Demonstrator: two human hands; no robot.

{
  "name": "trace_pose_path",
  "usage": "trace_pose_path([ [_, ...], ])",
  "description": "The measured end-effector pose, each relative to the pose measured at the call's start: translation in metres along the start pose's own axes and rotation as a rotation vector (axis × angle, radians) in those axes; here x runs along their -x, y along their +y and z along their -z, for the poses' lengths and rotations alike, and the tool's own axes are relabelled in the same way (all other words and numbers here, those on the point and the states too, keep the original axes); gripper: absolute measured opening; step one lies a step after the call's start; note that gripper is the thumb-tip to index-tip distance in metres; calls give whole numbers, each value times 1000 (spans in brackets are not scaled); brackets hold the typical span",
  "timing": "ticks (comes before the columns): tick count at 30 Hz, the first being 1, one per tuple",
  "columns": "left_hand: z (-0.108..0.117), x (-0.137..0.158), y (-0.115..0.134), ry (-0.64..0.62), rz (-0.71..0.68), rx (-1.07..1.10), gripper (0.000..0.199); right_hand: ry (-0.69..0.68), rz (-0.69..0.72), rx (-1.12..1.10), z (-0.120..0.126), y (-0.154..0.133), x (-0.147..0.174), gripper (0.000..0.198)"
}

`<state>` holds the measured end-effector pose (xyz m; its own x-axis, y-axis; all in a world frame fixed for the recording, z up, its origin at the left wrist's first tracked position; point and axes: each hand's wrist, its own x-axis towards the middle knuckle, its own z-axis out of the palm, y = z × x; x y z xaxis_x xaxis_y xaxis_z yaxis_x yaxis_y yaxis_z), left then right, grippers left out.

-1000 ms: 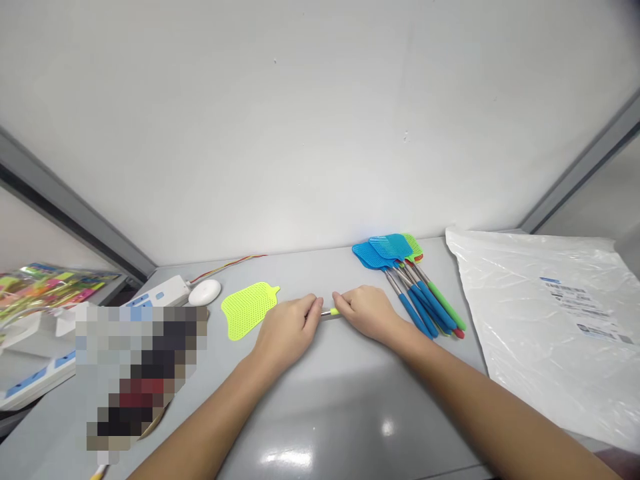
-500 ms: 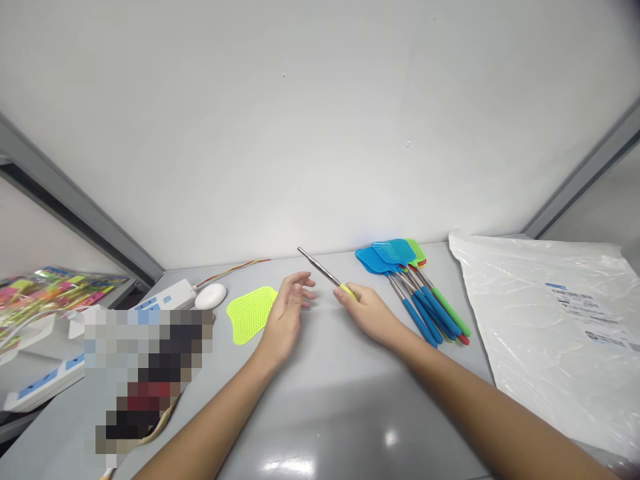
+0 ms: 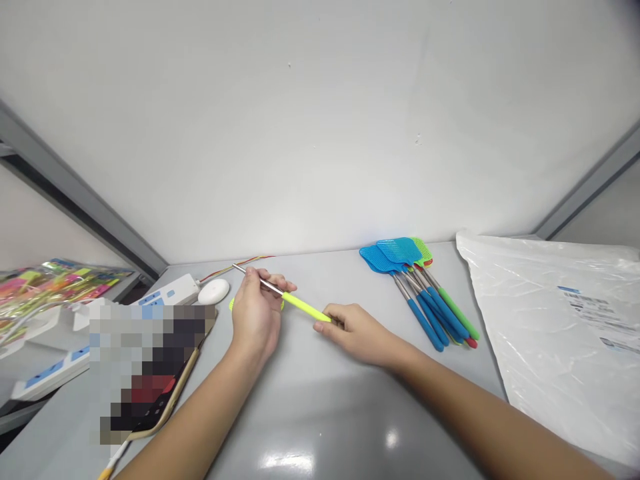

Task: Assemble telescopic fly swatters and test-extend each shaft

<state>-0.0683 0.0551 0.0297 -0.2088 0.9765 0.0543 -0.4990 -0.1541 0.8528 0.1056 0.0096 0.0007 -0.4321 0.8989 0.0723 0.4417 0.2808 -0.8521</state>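
My right hand (image 3: 353, 328) is closed around the lower end of a yellow fly swatter handle (image 3: 305, 307). Its thin metal rod (image 3: 273, 287) slants up and to the left, with no swatter head on its tip. My left hand (image 3: 257, 310) has the rod between thumb and fingers, the outer fingers loosely curled. Beneath the left hand, a loose yellow-green swatter head (image 3: 232, 304) lies on the grey table, mostly hidden with only bits of its edge showing.
Several assembled fly swatters (image 3: 400, 252) with blue, green and red parts lie piled at right. Beyond them is a white plastic mailer (image 3: 540, 320). At left are a phone (image 3: 173, 393), partly pixelated, a white round device (image 3: 214, 291), power strips (image 3: 177, 290) and colourful packets (image 3: 75, 287).
The handle has swung lower and further left, and my right hand now grips its end. My left hand has moved left onto the rod, covering the loose swatter head.
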Motion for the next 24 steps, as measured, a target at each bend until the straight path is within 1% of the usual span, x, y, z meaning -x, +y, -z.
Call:
trace_pose_path([
  [3,4,-3,-4,38,56,17,28,-12,9,10,0,0,2,42],
  [5,5,-3,-7,33,80,2,28,-9,39,28,-1,0,3,43],
  [8,4,-1,-12,26,126,-10,28,26,86,98,-3,0,4,43],
  [11,3,0,-14,47,165,12,29,65,91,181,-8,0,4,42],
  [15,-2,4,-11,23,142,37,31,82,87,323,-16,0,3,36],
  [20,-13,20,-5,-63,90,-14,34,40,73,601,-27,0,4,36],
  [22,-16,25,-4,-105,60,-30,35,31,57,658,-29,-1,3,37],
  [24,-18,28,-4,-132,36,-37,35,25,30,661,-29,-2,3,38],
])
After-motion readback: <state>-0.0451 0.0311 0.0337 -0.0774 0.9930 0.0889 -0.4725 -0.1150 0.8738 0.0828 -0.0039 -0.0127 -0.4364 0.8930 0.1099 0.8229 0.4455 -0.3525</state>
